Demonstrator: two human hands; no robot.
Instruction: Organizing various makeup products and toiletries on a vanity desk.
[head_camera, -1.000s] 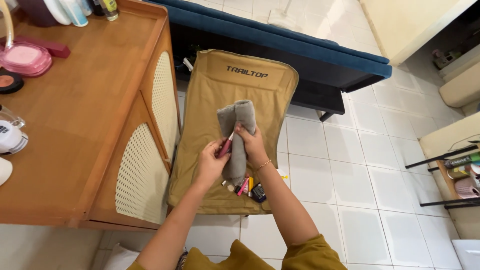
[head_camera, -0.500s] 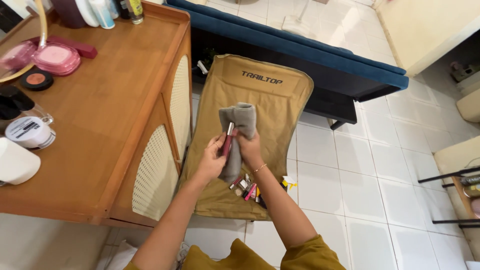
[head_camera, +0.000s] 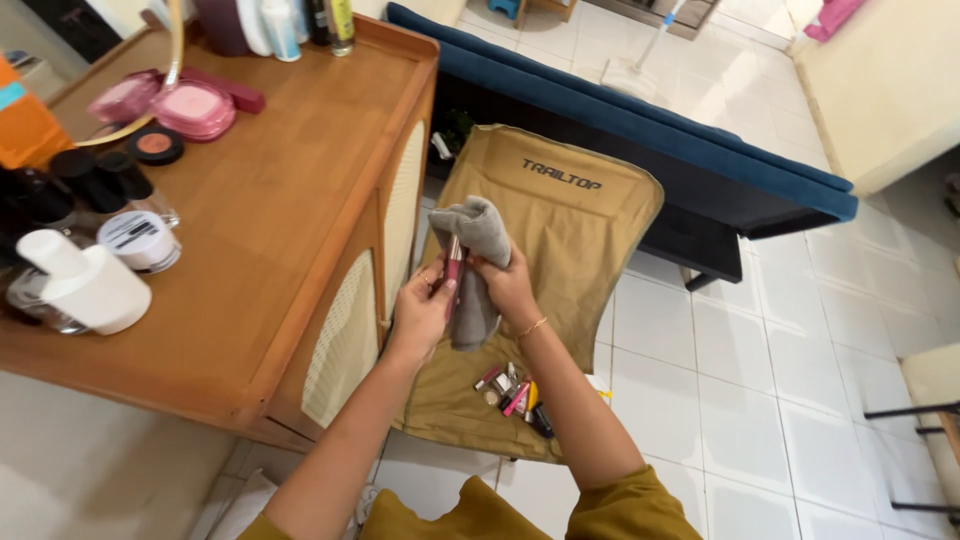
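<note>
A slim pink tube (head_camera: 453, 268) is pinched in the left hand (head_camera: 424, 308) and pressed against a grey cloth (head_camera: 474, 262) bunched in the right hand (head_camera: 507, 283), above the tan chair (head_camera: 580, 235) where more cosmetics (head_camera: 513, 392) lie, beside the tabletop (head_camera: 270, 220).

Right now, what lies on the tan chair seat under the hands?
On the tan chair seat, a small pile of cosmetic tubes lies below the right hand. The forearm may hide others.
</note>
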